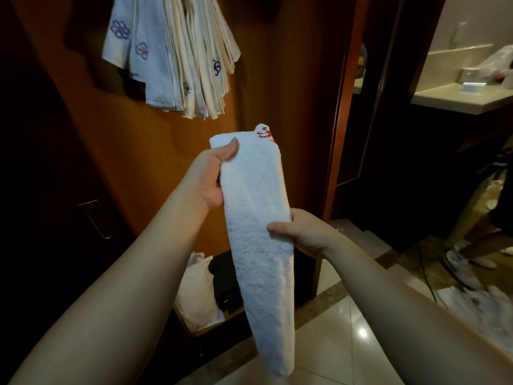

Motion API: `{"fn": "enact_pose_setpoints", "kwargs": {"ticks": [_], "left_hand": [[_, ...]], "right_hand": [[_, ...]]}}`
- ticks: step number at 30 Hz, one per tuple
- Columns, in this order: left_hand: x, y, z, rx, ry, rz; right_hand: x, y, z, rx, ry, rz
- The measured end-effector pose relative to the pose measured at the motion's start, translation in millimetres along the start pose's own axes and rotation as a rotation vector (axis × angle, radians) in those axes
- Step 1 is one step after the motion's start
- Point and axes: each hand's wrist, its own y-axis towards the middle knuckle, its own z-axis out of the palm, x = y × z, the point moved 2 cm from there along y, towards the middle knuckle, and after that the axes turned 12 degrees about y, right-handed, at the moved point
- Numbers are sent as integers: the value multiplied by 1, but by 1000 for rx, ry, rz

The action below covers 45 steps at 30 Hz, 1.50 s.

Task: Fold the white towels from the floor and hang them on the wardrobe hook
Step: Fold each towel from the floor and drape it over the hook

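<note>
A white towel [255, 218], folded into a long narrow strip with red stitching at its top end, hangs lengthwise in front of me. My left hand [208, 179] grips its upper left edge, thumb on the front. My right hand [302, 232] holds its right edge lower down, fingers wrapped round the side. Above, several folded white towels [172, 51] with blue emblems hang fanned out on the wooden wardrobe wall [277, 79]; the hook itself is hidden behind them.
A white bag [197, 295] and a dark box [224, 282] sit low in the wardrobe. Glossy floor tiles [333, 343] lie below. A doorway at right shows a counter [458, 98] with a plastic bag, and a person's legs and shoes [466, 259].
</note>
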Motion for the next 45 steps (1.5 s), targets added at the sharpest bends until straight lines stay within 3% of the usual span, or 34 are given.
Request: {"fn": "enact_pose_setpoints", "kwargs": {"ticks": [9, 15, 17, 24, 27, 32, 40, 45], "left_hand": [[-38, 18, -4, -96, 15, 29], [-46, 38, -1, -160, 8, -31], [-47, 45, 1, -186, 33, -45], [-40, 62, 1, -198, 73, -109], [-36, 68, 0, -207, 83, -113], [-33, 74, -4, -246, 66, -125], [-6, 80, -13, -40, 83, -184], [27, 78, -23, 64, 7, -350]], "right_hand": [[8, -6, 2, 116, 2, 152], [13, -4, -2, 171, 528, 185], [14, -5, 0, 222, 600, 186], [22, -13, 0, 245, 619, 198], [22, -16, 2, 332, 651, 204], [10, -23, -2, 294, 514, 269], [45, -17, 9, 360, 536, 150], [70, -9, 13, 239, 612, 38]]}}
